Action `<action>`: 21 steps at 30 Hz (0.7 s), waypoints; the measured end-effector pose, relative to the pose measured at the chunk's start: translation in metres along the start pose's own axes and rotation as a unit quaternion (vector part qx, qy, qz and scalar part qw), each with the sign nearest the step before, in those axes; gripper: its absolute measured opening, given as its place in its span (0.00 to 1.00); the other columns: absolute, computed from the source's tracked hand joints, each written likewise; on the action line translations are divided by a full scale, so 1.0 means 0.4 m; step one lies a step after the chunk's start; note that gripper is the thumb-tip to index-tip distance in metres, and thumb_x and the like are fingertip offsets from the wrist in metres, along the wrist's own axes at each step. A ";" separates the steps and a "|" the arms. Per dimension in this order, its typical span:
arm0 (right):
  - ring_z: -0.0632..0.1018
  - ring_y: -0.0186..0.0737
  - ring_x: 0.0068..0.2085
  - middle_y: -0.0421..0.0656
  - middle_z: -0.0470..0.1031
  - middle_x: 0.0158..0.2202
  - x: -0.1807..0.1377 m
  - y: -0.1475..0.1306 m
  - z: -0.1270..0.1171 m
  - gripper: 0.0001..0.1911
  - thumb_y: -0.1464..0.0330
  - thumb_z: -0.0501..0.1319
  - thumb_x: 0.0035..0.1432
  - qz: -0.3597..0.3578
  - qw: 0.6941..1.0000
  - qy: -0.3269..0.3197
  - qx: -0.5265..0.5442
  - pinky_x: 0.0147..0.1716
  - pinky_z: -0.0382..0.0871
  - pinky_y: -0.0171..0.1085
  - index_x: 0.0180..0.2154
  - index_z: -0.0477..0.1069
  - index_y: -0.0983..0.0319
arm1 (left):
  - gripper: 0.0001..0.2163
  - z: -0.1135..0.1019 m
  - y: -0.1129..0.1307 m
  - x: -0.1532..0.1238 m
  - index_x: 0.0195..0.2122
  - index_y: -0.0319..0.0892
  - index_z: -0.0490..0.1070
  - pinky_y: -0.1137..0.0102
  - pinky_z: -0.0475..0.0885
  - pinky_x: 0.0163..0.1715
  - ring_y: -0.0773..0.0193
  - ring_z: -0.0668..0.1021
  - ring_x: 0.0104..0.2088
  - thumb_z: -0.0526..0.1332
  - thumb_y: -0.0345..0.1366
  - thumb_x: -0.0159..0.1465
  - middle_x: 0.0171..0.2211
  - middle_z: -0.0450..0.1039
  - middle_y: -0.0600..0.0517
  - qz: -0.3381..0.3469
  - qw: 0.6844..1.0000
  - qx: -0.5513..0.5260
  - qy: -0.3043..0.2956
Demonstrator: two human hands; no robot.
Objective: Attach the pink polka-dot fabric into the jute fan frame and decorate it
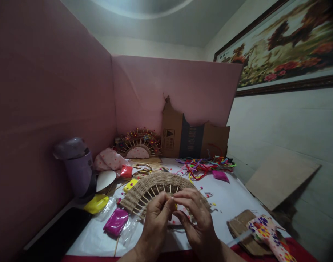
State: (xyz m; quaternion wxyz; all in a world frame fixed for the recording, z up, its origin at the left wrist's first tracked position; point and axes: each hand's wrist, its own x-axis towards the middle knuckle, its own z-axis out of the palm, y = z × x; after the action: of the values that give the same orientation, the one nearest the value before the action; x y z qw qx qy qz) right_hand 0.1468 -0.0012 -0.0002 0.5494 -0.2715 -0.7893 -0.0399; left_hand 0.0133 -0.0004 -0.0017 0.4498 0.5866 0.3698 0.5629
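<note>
My left hand (156, 221) and my right hand (197, 215) meet above the table, fingertips touching. A small yellow lump (176, 206), seemingly soft clay, shows between them, mostly covered by the fingers. My left thumb and index finger pinch it. The right fingers are bent around its other side. Just behind and beneath the hands lies a woven half-ring fan (152, 181) of brown cord on thin sticks. Its dotted pink centre (174, 219) is partly hidden by my hands. Pins with coloured heads (201, 188) stand out around its edge.
To the left lie a magenta clay packet (116, 222), a yellow packet (96, 203), a black flat object (59, 233) and a purple cup (78, 171). Behind are a finished-looking fan (140, 140), cardboard (172, 133) and tangled pipe cleaners (201, 167). Brown cardboard (239, 227) and flowered cloth (267, 233) lie right.
</note>
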 end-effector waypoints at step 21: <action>0.71 0.40 0.40 0.43 0.70 0.36 -0.014 0.013 0.002 0.09 0.76 0.57 0.57 0.063 0.996 0.062 0.018 0.41 0.65 0.42 0.39 0.68 0.60 | 0.22 -0.030 -0.003 0.039 0.20 0.40 0.62 0.76 0.50 0.16 0.73 0.58 0.17 0.56 0.54 0.57 0.16 0.58 0.58 -0.028 0.993 -0.024 0.108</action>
State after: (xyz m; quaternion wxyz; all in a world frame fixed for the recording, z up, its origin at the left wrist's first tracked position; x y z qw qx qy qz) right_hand 0.1501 0.0015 -0.0068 0.6033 -0.3075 -0.7358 -0.0075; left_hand 0.0030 0.0161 0.0016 0.4367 0.5004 0.4188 0.6192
